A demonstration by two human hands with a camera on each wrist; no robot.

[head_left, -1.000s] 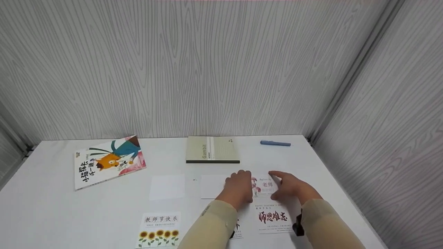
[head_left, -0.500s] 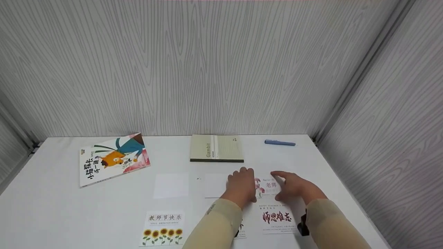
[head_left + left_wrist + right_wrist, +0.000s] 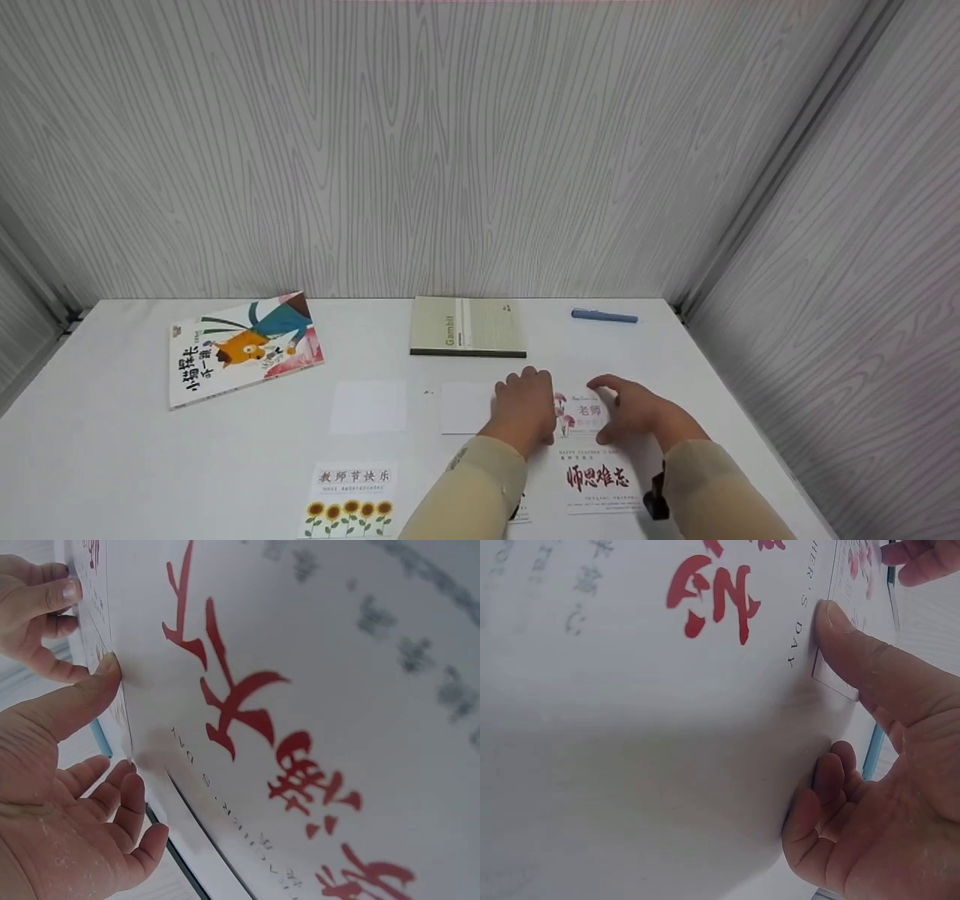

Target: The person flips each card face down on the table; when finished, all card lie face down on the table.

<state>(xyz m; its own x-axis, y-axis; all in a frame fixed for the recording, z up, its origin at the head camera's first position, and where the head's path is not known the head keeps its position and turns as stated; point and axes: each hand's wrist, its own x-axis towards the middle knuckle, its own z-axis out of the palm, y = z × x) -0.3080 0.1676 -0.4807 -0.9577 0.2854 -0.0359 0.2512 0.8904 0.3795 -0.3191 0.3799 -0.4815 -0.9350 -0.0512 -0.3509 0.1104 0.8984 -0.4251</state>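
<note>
In the head view, a greeting card with pink flowers and Chinese lettering (image 3: pixel 589 411) lies flat on the white table between both hands. My left hand (image 3: pixel 525 409) is at its left edge, thumb toward me and fingers toward the back. On its right, my right hand (image 3: pixel 637 411) reaches with the index finger at the far corner and the thumb at the near corner. The right wrist view shows that thumb (image 3: pixel 832 619) touching the card's border, other fingers loosely bent. A card with red calligraphy (image 3: pixel 596 478) lies just below. Another red-lettered card (image 3: pixel 315 690) is under my left wrist.
A blank white card (image 3: pixel 465 409) lies partly behind my left hand, another white one (image 3: pixel 369 407) farther left. A sunflower card (image 3: pixel 349 499) is at front left. Farther back are a picture book (image 3: pixel 247 349), a green notebook (image 3: pixel 469 326) and a blue pen (image 3: pixel 604 316).
The head view has shifted slightly. Both hands stay at the flower card's two sides, and the card has barely moved against the calligraphy card below it.
</note>
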